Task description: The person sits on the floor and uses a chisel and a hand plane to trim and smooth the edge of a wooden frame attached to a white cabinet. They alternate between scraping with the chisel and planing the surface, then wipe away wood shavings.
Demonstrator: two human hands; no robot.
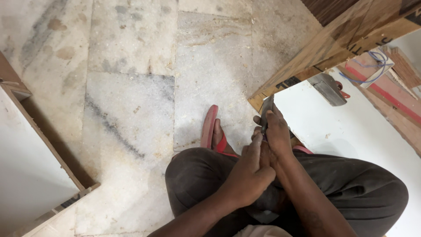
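Note:
I squat on a marble floor, looking down past my knees. My right hand (pixel 277 131) is closed around a flat dark metal blade (pixel 266 107) that points up toward the corner of a white laminated board (pixel 351 131). My left hand (pixel 250 173) is pressed against the right one from below, its fingers curled by the lower end of the blade. Whether the left hand also grips the blade is hidden. A wooden plywood panel (pixel 333 41) stands on edge on the white board, just beyond the blade tip.
A metal hand plane (pixel 326 87) lies on the white board behind the panel. Blue wire (pixel 372 66) and wood strips lie at the far right. A red sandal (pixel 211 127) is on my foot. A white board in a wooden frame (pixel 30 166) fills the left edge.

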